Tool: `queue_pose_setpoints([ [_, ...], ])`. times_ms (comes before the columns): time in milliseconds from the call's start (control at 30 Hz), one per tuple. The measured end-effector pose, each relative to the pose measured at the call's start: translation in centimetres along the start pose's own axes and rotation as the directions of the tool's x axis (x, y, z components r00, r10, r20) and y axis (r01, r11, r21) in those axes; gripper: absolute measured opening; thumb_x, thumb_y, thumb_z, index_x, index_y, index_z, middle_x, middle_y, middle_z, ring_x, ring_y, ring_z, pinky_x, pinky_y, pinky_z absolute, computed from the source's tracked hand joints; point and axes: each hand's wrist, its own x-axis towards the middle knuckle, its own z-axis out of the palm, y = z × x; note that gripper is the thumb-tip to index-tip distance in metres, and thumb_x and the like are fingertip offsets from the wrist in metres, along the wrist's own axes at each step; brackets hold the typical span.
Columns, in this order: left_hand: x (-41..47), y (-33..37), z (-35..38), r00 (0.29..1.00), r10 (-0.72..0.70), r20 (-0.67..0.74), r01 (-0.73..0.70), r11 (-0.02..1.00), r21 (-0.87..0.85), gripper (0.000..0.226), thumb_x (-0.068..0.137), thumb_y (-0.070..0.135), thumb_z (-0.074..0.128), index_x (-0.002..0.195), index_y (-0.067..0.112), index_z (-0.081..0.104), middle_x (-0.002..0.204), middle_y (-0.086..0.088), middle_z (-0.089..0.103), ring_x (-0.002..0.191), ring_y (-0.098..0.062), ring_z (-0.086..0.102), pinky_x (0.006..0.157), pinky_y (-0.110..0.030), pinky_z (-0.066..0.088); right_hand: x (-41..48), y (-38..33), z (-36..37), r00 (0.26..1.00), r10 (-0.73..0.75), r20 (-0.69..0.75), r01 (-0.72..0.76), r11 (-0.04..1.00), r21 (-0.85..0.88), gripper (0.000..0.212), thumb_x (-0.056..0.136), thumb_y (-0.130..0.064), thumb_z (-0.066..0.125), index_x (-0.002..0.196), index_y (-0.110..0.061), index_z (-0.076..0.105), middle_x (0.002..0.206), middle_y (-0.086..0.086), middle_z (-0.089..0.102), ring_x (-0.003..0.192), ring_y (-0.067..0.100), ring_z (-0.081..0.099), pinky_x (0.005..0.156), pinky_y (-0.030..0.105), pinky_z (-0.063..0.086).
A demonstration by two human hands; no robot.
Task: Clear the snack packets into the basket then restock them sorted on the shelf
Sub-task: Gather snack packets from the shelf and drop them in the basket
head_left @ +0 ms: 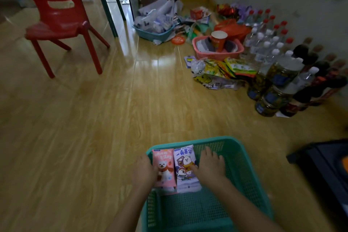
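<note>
My left hand (pixel 144 170) curled on the pink packet's (pixel 163 167) edge. My right hand (pixel 211 165) lay flat, thumb steadying the purple packet (pixel 185 165). They sat side by side in the teal basket (pixel 244 156), probably to keep kinds apart.

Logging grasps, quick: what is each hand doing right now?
Left hand: on the pink packet; grip cannot be told.
Right hand: open, thumb touching the purple packet.

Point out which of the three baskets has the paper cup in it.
The pink basket, beside the water bottles, holds the paper cup. The far teal basket is heaped with papers; the near teal basket holds two snack packets.
</note>
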Motion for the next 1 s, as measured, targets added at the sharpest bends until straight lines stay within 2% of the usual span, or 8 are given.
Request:
queue_pose_setpoints([
  [67, -2.0, 1.7, -3.9, 0.998, 0.044, 0.052, -0.046, 0.998, 0.042, 0.018, 0.092, 0.027, 0.049, 0.1, 0.01, 0.051, 0.082, 0.002, 0.054, 0.075, -0.017, 0.052, 0.052, -0.024, 0.033, -2.4, 1.4, -5.1, 0.999, -0.044, -0.023, 0.044, 0.999, 0.012, 0.058, 0.094, -0.042, 0.041, 0.141, -0.01, 0.028, 0.149, 0.008, 0.032, 0.134, 0.024, 0.033, 0.108, 0.037, 0.028],
  [133, -4.5, 3.9, -9.2, 0.992, 0.1, 0.077, -0.108, 0.989, 0.099, 0.014, 0.091, 0.023, 0.049, 0.095, 0.01, 0.053, 0.075, 0.004, 0.052, 0.074, -0.017, 0.052, 0.06, -0.028, 0.041, -5.8, 2.9, -11.4, 0.995, -0.087, -0.046, 0.089, 0.995, 0.048, 0.046, 0.094, -0.035, 0.041, 0.136, -0.015, 0.037, 0.141, 0.003, 0.042, 0.129, 0.021, 0.038, 0.104, 0.034, 0.031],
  [200, -7.6, 6.8, -15.7, 0.984, 0.163, 0.069, -0.171, 0.975, 0.139, 0.018, 0.092, 0.022, 0.049, 0.101, 0.01, 0.058, 0.086, -0.001, 0.06, 0.08, -0.018, 0.057, 0.07, -0.032, 0.048, -9.8, 4.2, -18.7, 0.994, -0.085, -0.071, 0.092, 0.989, 0.112, 0.04, 0.095, -0.033, 0.041, 0.133, -0.019, 0.042, 0.136, 0.001, 0.047, 0.124, 0.02, 0.044, 0.101, 0.033, 0.034],
  [300, -13.7, 12.5, -26.5, 0.967, 0.253, 0.023, -0.253, 0.947, 0.2, 0.02, 0.092, 0.025, 0.05, 0.103, 0.013, 0.061, 0.1, -0.004, 0.067, 0.087, -0.017, 0.061, 0.07, -0.029, 0.047, -16.9, 6.0, -30.1, 0.989, -0.057, -0.137, 0.083, 0.979, 0.189, 0.039, 0.095, -0.033, 0.043, 0.132, -0.022, 0.046, 0.132, 0.0, 0.052, 0.119, 0.02, 0.05, 0.097, 0.032, 0.041],
  [467, -26.1, 23.4, -43.0, 0.904, 0.424, -0.051, -0.38, 0.853, 0.358, 0.022, 0.092, 0.035, 0.047, 0.097, 0.019, 0.06, 0.098, 0.001, 0.069, 0.093, -0.019, 0.064, 0.069, -0.029, 0.047, -30.4, 9.0, -48.6, 0.928, 0.014, -0.373, 0.081, 0.968, 0.238, 0.03, 0.091, -0.029, 0.051, 0.12, -0.021, 0.057, 0.119, 0.0, 0.06, 0.109, 0.02, 0.054, 0.087, 0.031, 0.042],
  [600, -34.7, 30.4, -52.1, 0.826, 0.561, -0.06, -0.494, 0.771, 0.401, 0.023, 0.092, 0.039, 0.046, 0.098, 0.021, 0.059, 0.099, 0.001, 0.069, 0.094, -0.02, 0.064, 0.07, -0.029, 0.05, -41.0, 10.9, -58.2, 0.89, 0.086, -0.448, 0.042, 0.963, 0.267, 0.027, 0.091, -0.03, 0.051, 0.116, -0.022, 0.057, 0.114, 0.0, 0.06, 0.105, 0.018, 0.054, 0.084, 0.031, 0.045],
  [800, -44.4, 36.6, -59.0, 0.626, 0.776, -0.082, -0.714, 0.612, 0.341, 0.016, 0.089, 0.035, 0.054, 0.09, 0.021, 0.06, 0.085, 0.004, 0.066, 0.076, -0.019, 0.062, 0.063, -0.031, 0.048, -54.4, 12.9, -62.3, 0.837, 0.161, -0.523, -0.101, 0.985, 0.142, 0.036, 0.092, -0.041, 0.042, 0.125, -0.027, 0.048, 0.121, -0.006, 0.055, 0.112, 0.014, 0.05, 0.092, 0.029, 0.04],
  [1000, -53.1, 40.6, -57.6, 0.279, 0.96, -0.004, -0.937, 0.273, 0.217, 0.017, 0.088, 0.034, 0.056, 0.082, 0.019, 0.059, 0.071, 0.0, 0.062, 0.067, -0.024, 0.06, 0.059, -0.038, 0.051, -69.2, 15.7, -59.8, 0.682, 0.463, -0.566, -0.369, 0.886, 0.28, 0.036, 0.095, -0.042, 0.041, 0.127, -0.026, 0.045, 0.126, -0.006, 0.052, 0.119, 0.017, 0.047, 0.092, 0.032, 0.04],
])
